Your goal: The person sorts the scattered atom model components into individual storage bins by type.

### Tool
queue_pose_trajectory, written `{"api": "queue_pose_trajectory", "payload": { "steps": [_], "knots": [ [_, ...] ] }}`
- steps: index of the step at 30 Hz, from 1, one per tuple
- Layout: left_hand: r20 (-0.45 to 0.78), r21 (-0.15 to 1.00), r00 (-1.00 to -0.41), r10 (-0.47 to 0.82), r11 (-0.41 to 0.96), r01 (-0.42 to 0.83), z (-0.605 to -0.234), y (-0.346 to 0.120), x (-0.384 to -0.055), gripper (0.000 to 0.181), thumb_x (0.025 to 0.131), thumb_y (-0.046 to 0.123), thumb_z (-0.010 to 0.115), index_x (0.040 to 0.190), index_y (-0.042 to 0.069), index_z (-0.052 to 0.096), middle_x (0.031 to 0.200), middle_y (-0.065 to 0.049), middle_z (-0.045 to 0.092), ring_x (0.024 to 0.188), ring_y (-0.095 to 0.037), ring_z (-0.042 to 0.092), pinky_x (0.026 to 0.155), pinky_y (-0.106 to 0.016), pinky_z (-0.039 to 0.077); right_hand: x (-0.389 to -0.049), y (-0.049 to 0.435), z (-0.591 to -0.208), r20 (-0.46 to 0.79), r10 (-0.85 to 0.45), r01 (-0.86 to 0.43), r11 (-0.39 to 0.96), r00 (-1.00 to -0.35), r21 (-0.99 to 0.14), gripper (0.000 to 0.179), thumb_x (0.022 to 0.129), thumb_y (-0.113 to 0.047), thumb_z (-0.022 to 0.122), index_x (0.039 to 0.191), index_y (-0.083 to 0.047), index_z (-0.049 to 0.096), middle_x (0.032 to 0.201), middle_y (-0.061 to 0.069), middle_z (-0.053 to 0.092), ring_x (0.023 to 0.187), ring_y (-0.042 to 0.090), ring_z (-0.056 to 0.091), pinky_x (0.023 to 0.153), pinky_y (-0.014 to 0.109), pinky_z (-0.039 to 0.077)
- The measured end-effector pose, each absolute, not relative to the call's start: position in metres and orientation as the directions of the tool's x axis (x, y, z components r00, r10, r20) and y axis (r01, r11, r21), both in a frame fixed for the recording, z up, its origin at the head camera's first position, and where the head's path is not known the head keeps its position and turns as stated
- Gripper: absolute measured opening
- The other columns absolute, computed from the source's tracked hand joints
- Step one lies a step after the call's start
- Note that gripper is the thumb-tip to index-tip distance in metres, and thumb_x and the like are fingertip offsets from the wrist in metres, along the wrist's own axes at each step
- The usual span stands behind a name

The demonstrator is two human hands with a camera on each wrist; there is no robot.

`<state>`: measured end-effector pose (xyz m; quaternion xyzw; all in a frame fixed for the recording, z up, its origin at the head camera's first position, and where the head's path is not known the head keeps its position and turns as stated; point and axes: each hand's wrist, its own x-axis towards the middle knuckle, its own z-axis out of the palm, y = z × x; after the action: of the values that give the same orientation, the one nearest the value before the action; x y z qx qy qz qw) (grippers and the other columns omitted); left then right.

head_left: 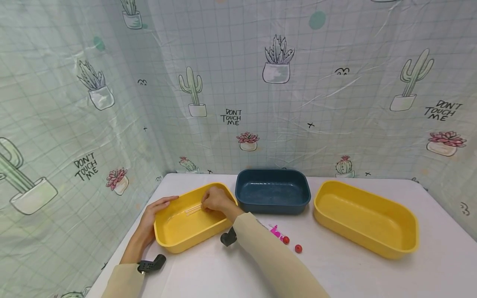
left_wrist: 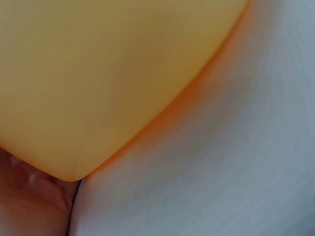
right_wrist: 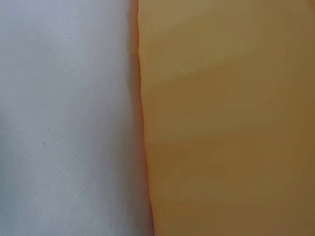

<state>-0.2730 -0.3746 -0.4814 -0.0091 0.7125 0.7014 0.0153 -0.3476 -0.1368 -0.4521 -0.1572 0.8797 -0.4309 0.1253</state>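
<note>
At the left, a yellow tray (head_left: 186, 244) stands on the white table. My left hand (head_left: 150, 215) rests along its left end, fingers stretched out at the rim; in the left wrist view part of that hand (left_wrist: 34, 196) shows beside the tray wall (left_wrist: 98, 88). My right hand (head_left: 216, 199) reaches down into the tray with its fingers curled. Thin pale sticks (head_left: 193, 210) lie on the tray floor and run up to these fingers. The fingertips are hidden, so I cannot tell whether they pinch anything. The right wrist view shows only tray wall (right_wrist: 226, 118) and white cloth.
A dark blue tray (head_left: 273, 207) stands at the back middle, and a second yellow tray (head_left: 357, 236) at the right. Two red beads (head_left: 298, 248) and small bright pink pieces (head_left: 275, 231) lie by my right forearm. A patterned curtain (head_left: 298, 124) hangs behind the table.
</note>
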Motion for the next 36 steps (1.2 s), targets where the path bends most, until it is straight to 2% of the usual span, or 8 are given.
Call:
{"api": "queue_pose_trajectory", "payload": {
  "steps": [10, 22, 26, 30, 36],
  "knots": [
    [-0.033, 0.999, -0.999, 0.007, 0.024, -0.033, -0.483, -0.376, -0.275, 0.043, 0.110, 0.028, 0.044, 0.147, 0.009, 0.058, 0.138, 0.013, 0.064, 0.124, -0.002, 0.062, 0.101, -0.018, 0.053, -0.348, -0.137, -0.451, -0.091, -0.370, -0.157, 0.587, -0.924, -0.794, 0.007, 0.090, -0.009, 0.078, 0.084, -0.006, 0.075, 0.073, 0.002, 0.064, 0.062, 0.014, 0.056, 0.057, 0.019, 0.046],
    [-0.051, 0.998, -0.999, -0.001, 0.031, -0.051, -0.482, -0.375, -0.274, 0.043, 0.110, 0.028, 0.044, 0.146, 0.010, 0.058, 0.137, 0.012, 0.064, 0.123, -0.002, 0.062, 0.100, -0.018, 0.053, -0.347, -0.135, -0.447, -0.090, -0.369, -0.154, 0.581, -0.925, -0.799, 0.007, 0.090, -0.010, 0.078, 0.084, -0.006, 0.076, 0.072, 0.002, 0.065, 0.064, 0.016, 0.060, 0.057, 0.020, 0.049],
    [-0.052, 0.998, -0.999, -0.005, 0.031, -0.052, -0.483, -0.375, -0.275, 0.044, 0.110, 0.028, 0.043, 0.147, 0.009, 0.057, 0.136, 0.013, 0.064, 0.122, -0.002, 0.062, 0.100, -0.018, 0.053, -0.345, -0.129, -0.443, -0.066, -0.384, -0.175, 0.559, -0.921, -0.810, 0.007, 0.089, -0.011, 0.078, 0.085, -0.006, 0.076, 0.075, 0.006, 0.071, 0.067, 0.020, 0.066, 0.058, 0.021, 0.050],
    [-0.054, 0.998, -0.998, -0.010, 0.023, -0.055, -0.484, -0.376, -0.276, 0.043, 0.110, 0.029, 0.045, 0.146, 0.010, 0.058, 0.136, 0.014, 0.064, 0.122, -0.001, 0.062, 0.100, -0.018, 0.053, -0.343, -0.122, -0.438, -0.039, -0.435, -0.204, 0.496, -0.900, -0.844, 0.006, 0.089, -0.011, 0.077, 0.086, -0.006, 0.075, 0.080, 0.009, 0.074, 0.075, 0.024, 0.073, 0.062, 0.022, 0.056],
    [-0.043, 0.999, -0.999, 0.008, 0.016, -0.043, -0.484, -0.376, -0.276, 0.043, 0.110, 0.028, 0.044, 0.146, 0.011, 0.058, 0.136, 0.013, 0.065, 0.124, -0.003, 0.062, 0.100, -0.018, 0.053, -0.343, -0.108, -0.424, -0.022, -0.524, -0.226, 0.405, -0.852, -0.886, 0.006, 0.094, -0.010, 0.073, 0.092, -0.004, 0.074, 0.084, 0.005, 0.070, 0.073, 0.016, 0.071, 0.074, 0.029, 0.064]
  ]
}}
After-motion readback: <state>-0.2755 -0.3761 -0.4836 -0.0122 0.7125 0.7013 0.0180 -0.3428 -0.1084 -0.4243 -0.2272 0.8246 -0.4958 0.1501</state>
